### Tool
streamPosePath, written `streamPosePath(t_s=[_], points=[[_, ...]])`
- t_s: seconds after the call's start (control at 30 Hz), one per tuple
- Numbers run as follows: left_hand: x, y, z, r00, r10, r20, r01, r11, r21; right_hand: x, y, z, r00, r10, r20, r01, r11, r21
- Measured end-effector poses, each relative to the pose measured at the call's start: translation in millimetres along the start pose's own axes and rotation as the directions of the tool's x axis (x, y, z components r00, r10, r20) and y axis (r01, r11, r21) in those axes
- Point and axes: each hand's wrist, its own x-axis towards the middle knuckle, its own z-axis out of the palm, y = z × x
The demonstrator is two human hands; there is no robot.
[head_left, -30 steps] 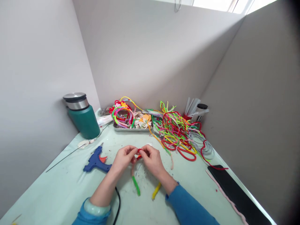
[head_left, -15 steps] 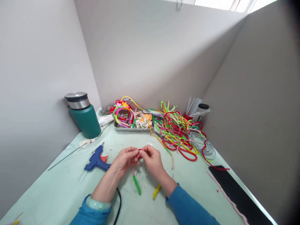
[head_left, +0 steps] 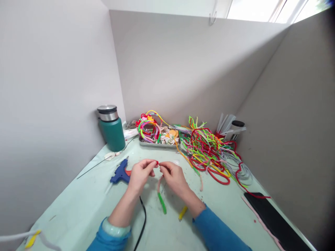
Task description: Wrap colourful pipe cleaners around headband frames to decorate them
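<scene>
Nearest me, a short yellow pipe-cleaner stub (head_left: 183,212) and a green pipe-cleaner piece (head_left: 162,203) lie on the pale green table (head_left: 78,212). Just above them, the left hand (head_left: 140,175) and right hand (head_left: 175,177) meet fingertip to fingertip, each grip pinched on a small red pipe-cleaner piece (head_left: 158,163) running crosswise between them; a pink strand droops below. Left of the hands lies a blue glue gun (head_left: 119,173). Beyond are a tangle of coloured pipe cleaners (head_left: 206,150), a metal tray (head_left: 157,143) and a teal steel-lidded flask (head_left: 112,129).
</scene>
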Motion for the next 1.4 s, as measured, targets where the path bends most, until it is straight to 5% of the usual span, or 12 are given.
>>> streamPosePath(t_s=[0.2, 0.4, 0.53, 0.63, 0.73, 0.87, 1.17, 1.4], points=[[-19, 22, -55.0, 0.963, 0.037, -0.265, -0.089, 0.979, -0.185, 6, -48, 49, 0.935, -0.088, 0.344, 0.247, 0.856, -0.454], [-33, 42, -89.5, 0.922, 0.066, -0.382, -0.176, 0.949, -0.261, 8, -61, 99, 0.869, -0.117, 0.48, 0.395, 0.749, -0.532], [-38, 48, -101.1, 0.863, 0.109, -0.493, -0.284, 0.912, -0.296, 8, -45, 87, 0.884, -0.124, 0.45, 0.275, 0.918, -0.287], [-32, 45, -102.1, 0.819, 0.086, -0.568, -0.322, 0.887, -0.33, 5, -34, 63, 0.944, -0.02, 0.33, -0.017, 0.994, 0.11], [-18, 36, -91.9, 0.894, -0.002, -0.448, -0.178, 0.917, -0.358, 0, -30, 39, 0.931, 0.136, 0.34, -0.306, 0.797, 0.52], [6, 15, -68.6, 0.957, -0.149, -0.249, 0.041, 0.919, -0.391, -12, -29, 18, 0.924, 0.187, 0.334, -0.373, 0.641, 0.671], [15, -12, -50.7, 0.955, -0.273, -0.12, 0.202, 0.887, -0.414, -26, -9, 20, 0.937, 0.174, 0.304, -0.335, 0.696, 0.635], [13, -13, -46.5, 0.964, -0.247, -0.096, 0.19, 0.895, -0.404, -28, -12, 18, 0.936, 0.198, 0.29, -0.325, 0.803, 0.5]])
